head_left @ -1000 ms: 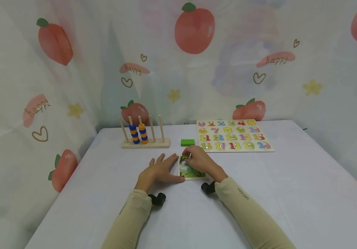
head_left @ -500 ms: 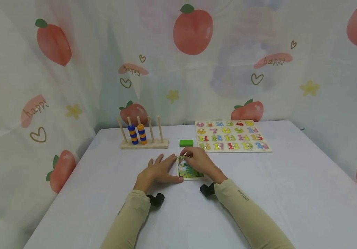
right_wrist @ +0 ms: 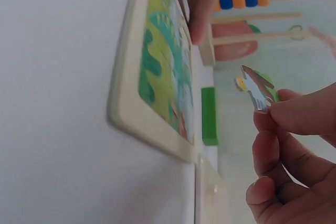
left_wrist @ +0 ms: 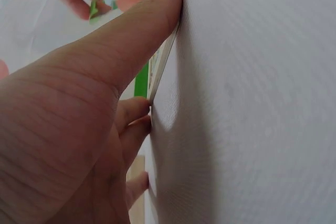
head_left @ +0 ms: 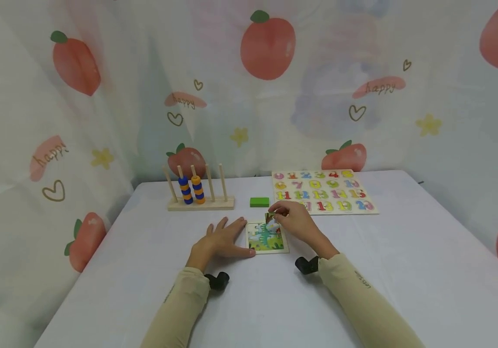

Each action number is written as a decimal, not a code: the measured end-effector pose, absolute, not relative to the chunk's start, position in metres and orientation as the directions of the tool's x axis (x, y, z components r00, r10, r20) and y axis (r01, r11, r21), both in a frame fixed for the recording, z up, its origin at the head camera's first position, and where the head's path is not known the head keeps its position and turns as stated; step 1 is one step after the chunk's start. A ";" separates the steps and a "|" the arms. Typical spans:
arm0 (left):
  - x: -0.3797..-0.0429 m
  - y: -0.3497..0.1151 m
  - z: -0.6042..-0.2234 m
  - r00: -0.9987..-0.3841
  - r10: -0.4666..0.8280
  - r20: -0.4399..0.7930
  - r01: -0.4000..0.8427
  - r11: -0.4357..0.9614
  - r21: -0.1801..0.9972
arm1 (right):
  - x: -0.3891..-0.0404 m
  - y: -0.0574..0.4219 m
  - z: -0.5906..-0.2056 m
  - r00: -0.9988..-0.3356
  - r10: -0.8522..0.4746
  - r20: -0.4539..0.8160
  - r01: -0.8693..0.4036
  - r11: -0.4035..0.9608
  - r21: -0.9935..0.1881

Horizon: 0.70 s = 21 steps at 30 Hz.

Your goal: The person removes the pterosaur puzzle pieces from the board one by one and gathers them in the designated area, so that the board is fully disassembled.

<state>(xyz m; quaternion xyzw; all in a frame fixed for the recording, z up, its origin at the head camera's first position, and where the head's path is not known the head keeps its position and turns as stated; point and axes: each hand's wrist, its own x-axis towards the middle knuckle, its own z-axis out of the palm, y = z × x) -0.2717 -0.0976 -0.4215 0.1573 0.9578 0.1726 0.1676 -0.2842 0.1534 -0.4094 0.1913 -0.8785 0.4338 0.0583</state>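
Observation:
A small square jigsaw puzzle point(head_left: 267, 239) with a green dinosaur picture lies flat in a pale wooden frame point(right_wrist: 126, 85). My left hand point(head_left: 222, 242) rests on the table at its left, fingers spread; the thumb and a fingertip touch the frame's edge. Over the far right part of the puzzle, my right hand point(head_left: 299, 222) pinches a jigsaw piece point(right_wrist: 256, 88) between thumb and index finger. That piece is light blue, brown and green with a yellow spot, and it is held tilted above the frame. Part of it is hidden by the fingertips.
Behind the puzzle lies a green block point(head_left: 259, 202). A wooden peg stand point(head_left: 201, 205) with blue and orange rings on two pegs is at the back left. A number board point(head_left: 340, 195) lies at the back right. Patterned cloth hangs behind the table.
My right hand has moved up and to the right, lifting the jigsaw piece off the puzzle and uncovering more of the picture. The left hand has stayed at the frame.

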 end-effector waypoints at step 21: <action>-0.268 -0.097 -0.420 -0.893 0.372 -0.254 0.252 0.880 0.402 | -0.291 0.231 -0.386 -0.961 -0.072 0.267 -0.261 0.558 -0.788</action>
